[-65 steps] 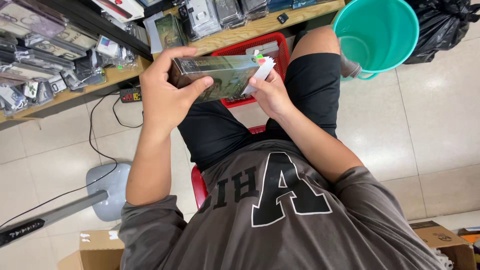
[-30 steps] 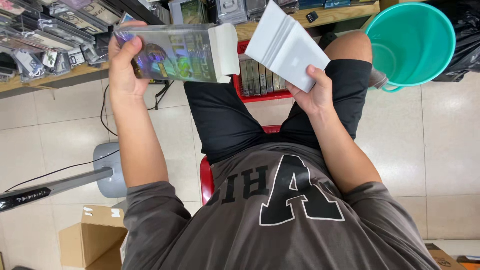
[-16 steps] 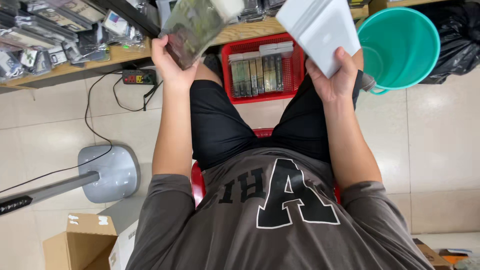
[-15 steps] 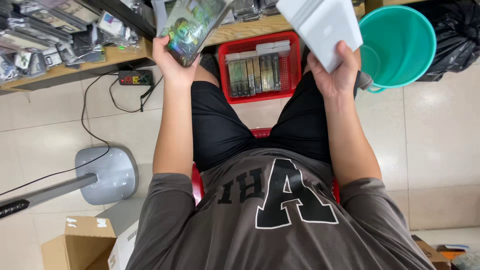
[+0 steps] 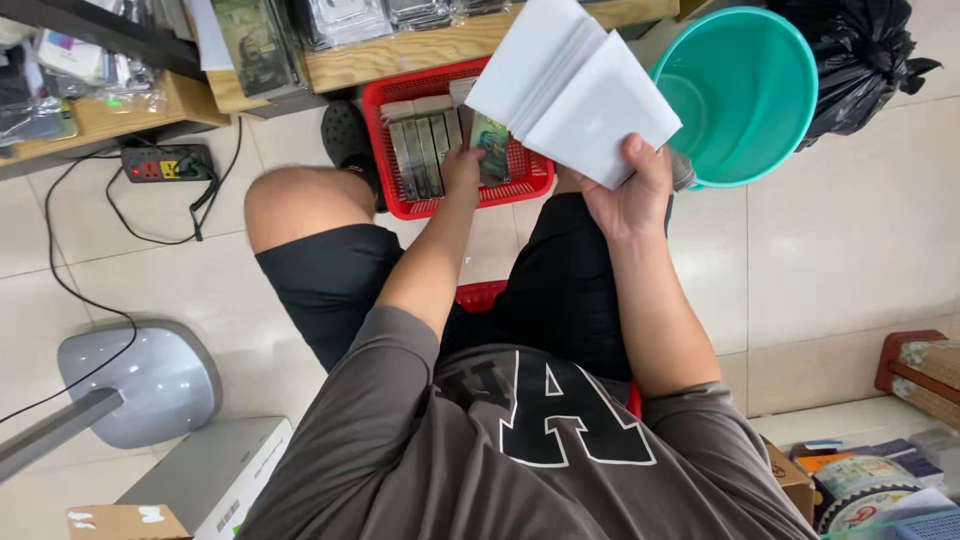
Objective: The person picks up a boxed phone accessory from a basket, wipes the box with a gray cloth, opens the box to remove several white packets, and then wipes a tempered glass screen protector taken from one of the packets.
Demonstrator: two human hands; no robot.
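Packs stand on edge in the red basket (image 5: 395,100) at twelve o'clock, where your left hand (image 5: 463,168) pinches an iridescent pack (image 5: 490,148), while your right hand (image 5: 628,195), further right, grips white sleeves (image 5: 570,88).

Bright, even indoor light from overhead fills the view, with soft, short shadows under the legs and the fan base (image 5: 140,385). The pale floor tiles (image 5: 850,260) show a mild sheen, and the white sheets (image 5: 575,90) look nearly washed out. Wide-angle bending curves the edges. The left hand (image 5: 462,165) is slightly motion-blurred.
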